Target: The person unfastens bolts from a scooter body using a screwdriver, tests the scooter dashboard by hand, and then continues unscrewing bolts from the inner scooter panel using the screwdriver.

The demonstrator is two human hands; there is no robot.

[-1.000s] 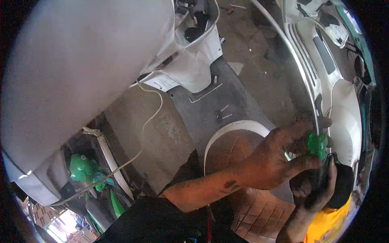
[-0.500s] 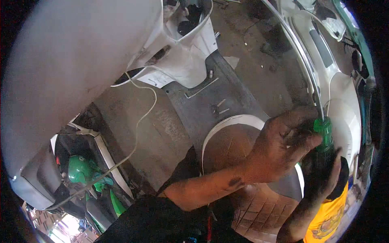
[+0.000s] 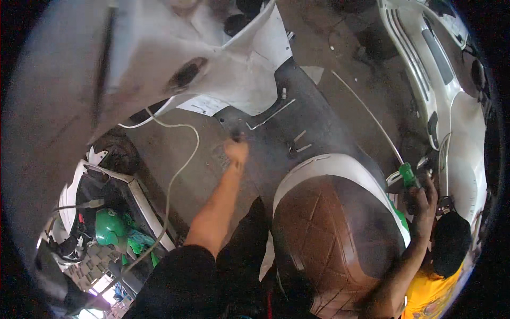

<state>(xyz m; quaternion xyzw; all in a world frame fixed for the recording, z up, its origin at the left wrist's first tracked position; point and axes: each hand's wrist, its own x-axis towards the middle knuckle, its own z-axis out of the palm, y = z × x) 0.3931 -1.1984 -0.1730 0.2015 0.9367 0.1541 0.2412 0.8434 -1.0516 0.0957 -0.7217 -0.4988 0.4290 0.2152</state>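
Observation:
My right hand (image 3: 421, 200) grips a long screwdriver (image 3: 406, 173) by its green handle, at the right of the scooter's brown seat (image 3: 313, 223). Its thin shaft slants up and leftward over the floor. My left arm stretches forward, and my left hand (image 3: 237, 150) is at the left edge of the scooter's grey footboard (image 3: 313, 114). Motion blur smears its fingers, so whether they hold anything does not show. On the footboard lie an L-shaped metal rod (image 3: 272, 114), two short metal pieces (image 3: 302, 140) and a small socket-like piece (image 3: 284, 94).
White front bodywork (image 3: 234, 74) rises beyond the footboard, with a pale cable (image 3: 196, 139) hanging on the left. At left stands another vehicle with a green helmet (image 3: 109, 227). A white scooter (image 3: 465, 143) and a person in a black cap (image 3: 451, 242) are at right.
My left hand has come away from the screwdriver and moved left and forward to the footboard. The screwdriver, still in my right hand, now tilts further left. The view has shifted.

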